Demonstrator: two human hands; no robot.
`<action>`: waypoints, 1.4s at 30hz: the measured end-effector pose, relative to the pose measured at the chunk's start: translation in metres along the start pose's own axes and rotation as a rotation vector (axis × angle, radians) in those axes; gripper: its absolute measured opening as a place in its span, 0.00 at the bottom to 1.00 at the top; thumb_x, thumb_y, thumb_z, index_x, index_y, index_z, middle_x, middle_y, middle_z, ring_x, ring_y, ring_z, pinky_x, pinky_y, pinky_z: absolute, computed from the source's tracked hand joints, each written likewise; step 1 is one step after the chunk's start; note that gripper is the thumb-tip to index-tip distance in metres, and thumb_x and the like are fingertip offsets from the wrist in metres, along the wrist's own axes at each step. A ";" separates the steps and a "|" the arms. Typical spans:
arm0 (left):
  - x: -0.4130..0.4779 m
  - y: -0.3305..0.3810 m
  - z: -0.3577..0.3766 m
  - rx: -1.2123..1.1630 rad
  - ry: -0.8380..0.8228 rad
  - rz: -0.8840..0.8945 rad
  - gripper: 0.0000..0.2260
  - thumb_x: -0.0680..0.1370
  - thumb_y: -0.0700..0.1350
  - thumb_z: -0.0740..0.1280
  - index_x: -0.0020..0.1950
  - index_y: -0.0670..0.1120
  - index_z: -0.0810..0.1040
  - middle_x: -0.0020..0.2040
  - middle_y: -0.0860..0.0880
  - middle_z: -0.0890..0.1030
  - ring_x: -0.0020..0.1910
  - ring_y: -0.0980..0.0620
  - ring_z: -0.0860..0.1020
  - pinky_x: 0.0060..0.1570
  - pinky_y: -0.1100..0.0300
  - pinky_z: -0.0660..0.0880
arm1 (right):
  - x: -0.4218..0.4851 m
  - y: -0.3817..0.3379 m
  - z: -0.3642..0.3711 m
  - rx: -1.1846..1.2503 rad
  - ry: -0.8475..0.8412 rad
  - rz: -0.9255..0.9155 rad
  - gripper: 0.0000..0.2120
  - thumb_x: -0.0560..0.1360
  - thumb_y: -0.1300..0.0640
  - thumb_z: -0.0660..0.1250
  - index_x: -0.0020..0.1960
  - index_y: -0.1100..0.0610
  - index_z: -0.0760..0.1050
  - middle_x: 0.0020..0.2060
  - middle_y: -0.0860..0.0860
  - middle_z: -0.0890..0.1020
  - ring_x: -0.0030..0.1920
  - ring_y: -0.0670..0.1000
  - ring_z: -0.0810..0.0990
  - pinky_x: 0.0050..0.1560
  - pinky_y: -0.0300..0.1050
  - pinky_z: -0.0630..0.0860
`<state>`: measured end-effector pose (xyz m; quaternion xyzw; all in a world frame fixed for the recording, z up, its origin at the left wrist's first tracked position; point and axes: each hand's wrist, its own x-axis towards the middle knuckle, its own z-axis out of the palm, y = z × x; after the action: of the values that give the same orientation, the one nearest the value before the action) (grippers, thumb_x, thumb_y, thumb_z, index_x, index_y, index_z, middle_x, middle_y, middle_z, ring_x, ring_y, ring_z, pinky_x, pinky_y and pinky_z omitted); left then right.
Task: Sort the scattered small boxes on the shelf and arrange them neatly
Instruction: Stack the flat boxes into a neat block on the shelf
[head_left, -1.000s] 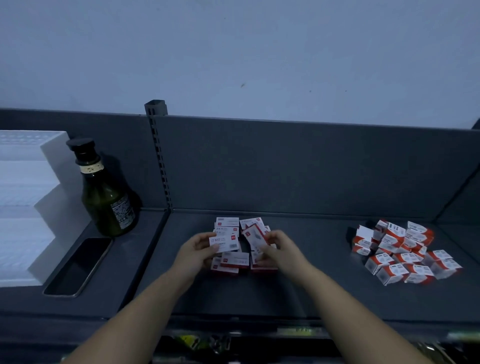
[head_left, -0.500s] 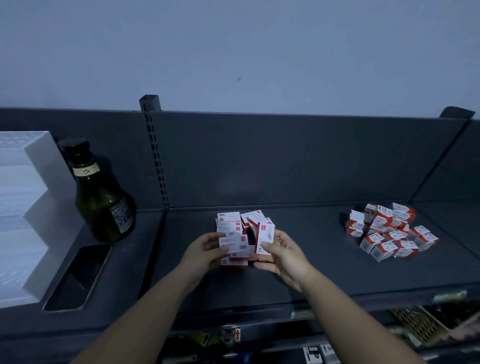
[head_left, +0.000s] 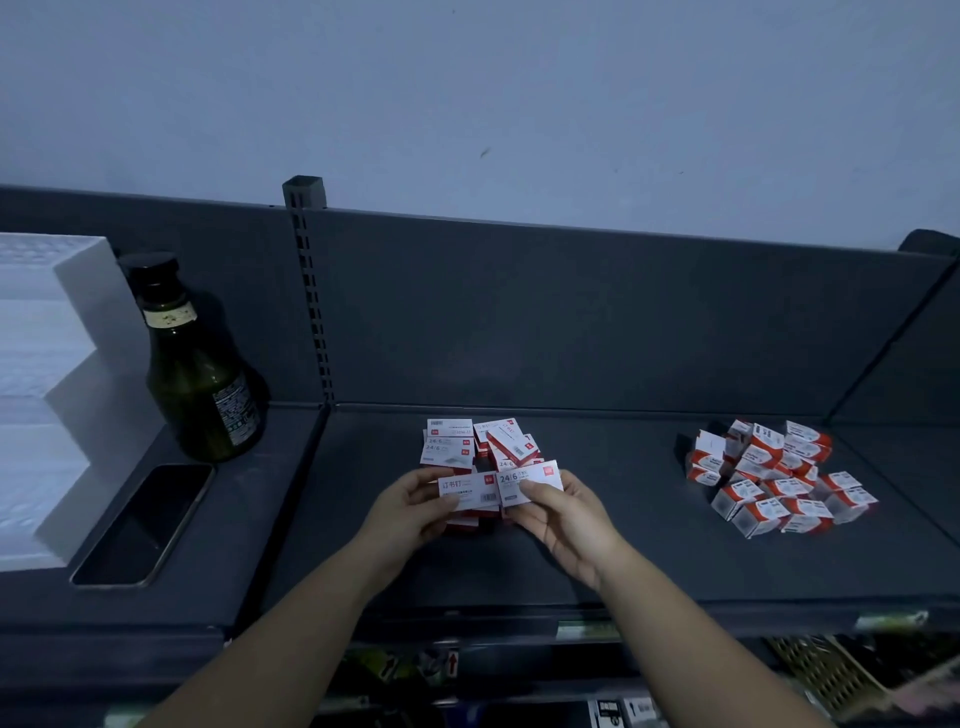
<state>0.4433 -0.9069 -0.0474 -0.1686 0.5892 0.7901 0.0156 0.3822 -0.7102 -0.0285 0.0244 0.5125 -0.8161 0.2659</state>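
A loose heap of flat white-and-red staple boxes (head_left: 480, 446) lies mid-shelf on the dark grey shelf (head_left: 597, 545). My left hand (head_left: 410, 512) grips one flat box (head_left: 470, 490) face up, just in front of the heap. My right hand (head_left: 563, 514) grips a second flat box (head_left: 530, 480) marked 24/6, held edge to edge beside the first. Further boxes lie partly hidden under both hands. At the right sits a scattered pile of small cube-like white-and-orange boxes (head_left: 774, 480).
A dark green glass bottle (head_left: 200, 384) stands at the left by the slotted upright (head_left: 311, 291). A black phone (head_left: 143, 525) lies flat in front of it, next to a stepped white foam block (head_left: 47, 395). Lower shelves show below the front edge.
My right hand has turned its box from standing on edge to lying face up beside the box in my left hand. Both hands stay in front of the heap.
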 end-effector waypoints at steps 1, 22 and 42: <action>-0.001 0.000 0.002 -0.006 0.004 0.002 0.14 0.76 0.35 0.69 0.59 0.47 0.78 0.54 0.48 0.85 0.52 0.49 0.83 0.45 0.59 0.77 | 0.000 -0.001 -0.001 0.014 -0.004 0.000 0.17 0.77 0.68 0.66 0.64 0.66 0.68 0.54 0.65 0.83 0.56 0.63 0.83 0.56 0.52 0.81; -0.027 -0.015 0.008 -0.058 0.062 -0.009 0.14 0.78 0.40 0.68 0.64 0.48 0.76 0.55 0.49 0.84 0.52 0.47 0.84 0.49 0.55 0.78 | -0.013 0.017 -0.011 0.020 -0.116 0.073 0.16 0.76 0.66 0.65 0.64 0.60 0.73 0.56 0.62 0.83 0.53 0.59 0.84 0.52 0.52 0.81; -0.022 -0.019 0.024 -0.142 0.005 -0.057 0.13 0.79 0.32 0.64 0.62 0.41 0.76 0.59 0.45 0.82 0.55 0.45 0.82 0.46 0.55 0.82 | -0.012 0.025 -0.020 0.110 -0.040 0.069 0.16 0.78 0.69 0.63 0.66 0.64 0.72 0.58 0.63 0.82 0.56 0.61 0.83 0.50 0.51 0.82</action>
<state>0.4628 -0.8746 -0.0528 -0.1881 0.5267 0.8286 0.0246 0.3988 -0.6964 -0.0546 0.0406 0.4602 -0.8338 0.3022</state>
